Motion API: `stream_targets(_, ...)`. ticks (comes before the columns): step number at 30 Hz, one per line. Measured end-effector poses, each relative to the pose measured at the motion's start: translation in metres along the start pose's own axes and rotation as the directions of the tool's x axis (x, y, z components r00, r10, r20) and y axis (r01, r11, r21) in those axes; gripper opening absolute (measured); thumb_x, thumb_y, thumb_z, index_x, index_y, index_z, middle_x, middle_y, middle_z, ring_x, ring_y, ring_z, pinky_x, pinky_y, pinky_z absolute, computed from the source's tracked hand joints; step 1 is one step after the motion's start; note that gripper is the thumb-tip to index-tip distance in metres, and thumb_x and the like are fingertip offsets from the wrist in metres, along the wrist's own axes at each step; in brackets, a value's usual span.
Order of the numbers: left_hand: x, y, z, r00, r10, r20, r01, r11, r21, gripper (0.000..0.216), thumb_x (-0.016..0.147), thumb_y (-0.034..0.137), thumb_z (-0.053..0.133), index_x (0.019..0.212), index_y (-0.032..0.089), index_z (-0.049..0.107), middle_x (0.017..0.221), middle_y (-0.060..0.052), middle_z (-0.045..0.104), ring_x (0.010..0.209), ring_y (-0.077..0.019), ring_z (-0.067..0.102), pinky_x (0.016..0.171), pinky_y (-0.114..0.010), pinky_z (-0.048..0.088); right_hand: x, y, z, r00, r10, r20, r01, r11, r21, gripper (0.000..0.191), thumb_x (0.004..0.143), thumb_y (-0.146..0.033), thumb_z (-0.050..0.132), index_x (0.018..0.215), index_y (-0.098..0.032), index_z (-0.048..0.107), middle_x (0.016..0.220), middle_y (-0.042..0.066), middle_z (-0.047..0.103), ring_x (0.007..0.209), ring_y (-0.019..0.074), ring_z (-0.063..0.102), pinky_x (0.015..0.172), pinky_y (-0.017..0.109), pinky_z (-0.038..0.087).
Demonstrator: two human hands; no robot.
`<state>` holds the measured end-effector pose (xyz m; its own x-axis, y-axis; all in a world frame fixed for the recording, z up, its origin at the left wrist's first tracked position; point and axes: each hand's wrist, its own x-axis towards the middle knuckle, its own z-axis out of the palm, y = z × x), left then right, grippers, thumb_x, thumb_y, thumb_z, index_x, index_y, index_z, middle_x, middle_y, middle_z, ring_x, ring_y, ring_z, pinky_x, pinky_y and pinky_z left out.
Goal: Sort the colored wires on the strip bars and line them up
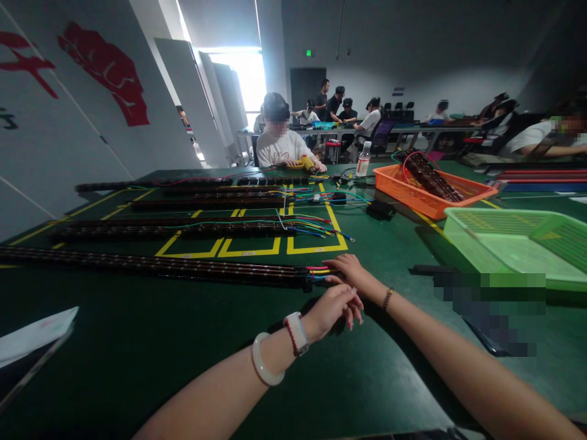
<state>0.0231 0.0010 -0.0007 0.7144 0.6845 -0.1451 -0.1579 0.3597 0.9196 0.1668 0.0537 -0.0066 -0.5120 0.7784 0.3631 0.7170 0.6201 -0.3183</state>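
Observation:
My left hand (334, 308) hovers over the green table (137, 342) with its fingers curled downward, nothing visible in them. Just beyond it my right hand (349, 269) rests by the end of the nearest long dark strip (151, 264), its fingers touching the coloured wires (317, 271) that stick out of that end. The strip runs left across the table. Whether the right fingers pinch a wire is hard to make out.
Several more long dark strips with coloured wires (183, 227) lie further back over yellow floor-tape marks. An orange basket (431, 189) holds strips; a light green basket (513, 244) stands at right. A plastic bottle (363, 160) stands beyond. A person sits opposite; others work behind.

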Motion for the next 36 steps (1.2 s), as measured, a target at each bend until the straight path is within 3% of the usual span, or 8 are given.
stream_targets(7,-0.001,0.000,0.000,1.000,-0.005,0.000,0.005,1.000,-0.003,0.029,0.084,0.041,0.046,0.073,0.015,0.051,0.057,-0.002,0.059,0.041,-0.0085,0.049,0.044,-0.020,0.037,0.006,0.000,0.003,0.999,0.023,-0.038,-0.025,0.999,-0.033,0.025,0.081,-0.041,0.064,0.087,-0.016,0.065,0.079,0.005,0.062,0.075,0.0174,0.052,0.070,0.029,0.036)
stream_targets(10,0.000,0.000,-0.001,0.999,0.008,-0.032,-0.010,0.996,-0.090,0.030,0.085,0.041,0.046,0.072,0.015,0.051,0.059,-0.004,0.060,0.046,-0.0107,0.053,0.050,-0.022,0.041,0.005,-0.005,-0.001,0.996,0.010,-0.089,-0.013,0.999,-0.031,0.020,0.082,-0.036,0.063,0.079,-0.016,0.065,0.075,0.004,0.061,0.073,0.0160,0.052,0.068,0.028,0.034)
stream_targets(16,0.004,0.006,-0.001,0.979,-0.137,-0.153,0.074,0.929,-0.364,0.054,0.089,0.055,0.026,0.078,0.011,0.054,0.068,-0.013,0.064,0.062,-0.0185,0.062,0.074,-0.037,0.048,0.002,-0.012,-0.011,0.975,-0.165,-0.149,0.121,0.957,-0.262,0.010,0.085,-0.021,0.059,0.081,-0.020,0.068,0.074,0.002,0.062,0.075,0.0170,0.048,0.071,0.031,0.030)
stream_targets(19,0.005,0.008,0.000,0.978,-0.128,-0.162,0.048,0.904,-0.426,0.059,0.088,0.059,0.024,0.093,0.010,0.056,0.074,-0.013,0.065,0.072,-0.0217,0.064,0.083,-0.043,0.045,0.001,-0.013,-0.015,0.954,-0.273,-0.126,0.204,0.895,-0.396,0.018,0.088,-0.025,0.055,0.074,-0.019,0.065,0.072,0.002,0.061,0.075,0.0169,0.045,0.072,0.032,0.030)
stream_targets(22,0.004,0.005,0.002,0.975,-0.093,-0.202,-0.008,0.893,-0.450,0.056,0.088,0.058,0.028,0.092,0.010,0.058,0.075,-0.012,0.065,0.074,-0.0201,0.063,0.088,-0.042,0.043,0.000,-0.016,-0.018,0.928,-0.366,-0.072,0.287,0.824,-0.488,0.024,0.090,-0.024,0.052,0.068,-0.018,0.062,0.071,0.002,0.060,0.072,0.0165,0.044,0.072,0.033,0.030)
stream_targets(26,0.004,0.001,0.005,0.966,-0.040,-0.256,-0.095,0.865,-0.493,0.045,0.090,0.049,0.034,0.089,0.012,0.060,0.082,-0.010,0.066,0.076,-0.0169,0.062,0.087,-0.037,0.043,-0.002,-0.021,-0.022,0.903,-0.431,0.007,0.357,0.739,-0.571,0.018,0.089,-0.018,0.050,0.075,-0.017,0.063,0.078,0.004,0.061,0.074,0.0176,0.044,0.074,0.034,0.032)
stream_targets(30,0.005,0.001,0.005,0.935,-0.012,-0.353,-0.217,0.769,-0.601,0.027,0.091,0.035,0.041,0.082,0.017,0.059,0.088,-0.004,0.066,0.082,-0.0115,0.060,0.085,-0.027,0.044,-0.004,-0.027,-0.024,0.887,-0.459,0.055,0.403,0.708,-0.580,0.018,0.089,-0.015,0.047,0.080,-0.016,0.063,0.079,0.004,0.061,0.074,0.0169,0.045,0.079,0.034,0.034)
stream_targets(36,0.008,0.004,0.000,0.922,-0.087,-0.377,-0.219,0.686,-0.694,0.022,0.091,0.027,0.044,0.076,0.016,0.055,0.077,-0.002,0.062,0.073,-0.0103,0.058,0.072,-0.024,0.048,-0.005,-0.031,-0.022,0.889,-0.453,0.070,0.409,0.714,-0.569,0.023,0.090,-0.012,0.044,0.078,-0.016,0.063,0.074,0.004,0.059,0.068,0.0159,0.045,0.075,0.033,0.036)
